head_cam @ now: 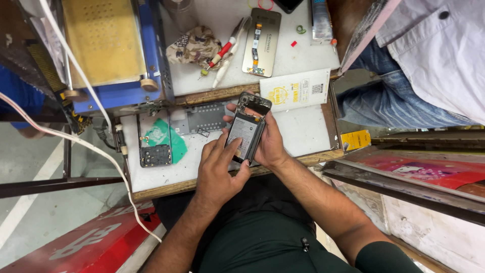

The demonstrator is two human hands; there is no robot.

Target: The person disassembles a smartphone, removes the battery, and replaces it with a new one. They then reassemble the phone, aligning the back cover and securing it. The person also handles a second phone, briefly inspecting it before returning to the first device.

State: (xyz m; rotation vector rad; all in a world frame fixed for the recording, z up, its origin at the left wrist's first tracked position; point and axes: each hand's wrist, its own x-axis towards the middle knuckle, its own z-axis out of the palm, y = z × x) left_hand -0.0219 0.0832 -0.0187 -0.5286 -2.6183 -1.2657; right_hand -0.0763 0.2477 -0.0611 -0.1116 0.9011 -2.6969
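On a small white workbench (303,134) seen from above, a person repairs a phone. At the far left sits a blue machine with a yellow perforated plate (103,38), and white cables (76,65) trail down past it. Next, on the bench, lie a green plastic sheet (169,139), a removed dark phone frame piece (155,151) and a grey metal inner plate (202,119).

In the middle, the left hand (220,169) reaches up with its fingers held close together, fingertips pressing on the battery area of an opened phone (246,129). The phone has no back cover; its internals are exposed. The right hand (270,144) cradles it from behind, fingers curled around its edges, lifting it just above the bench.

Beyond lie a patterned cloth (194,45), a red-handled tool (222,53), a gold-coloured back cover (261,43) and a white packet (295,91). At the right edge sits another person in jeans (384,98).

Judging from this, disassembly is done; reassembly is left, as the loose parts lie unfitted.
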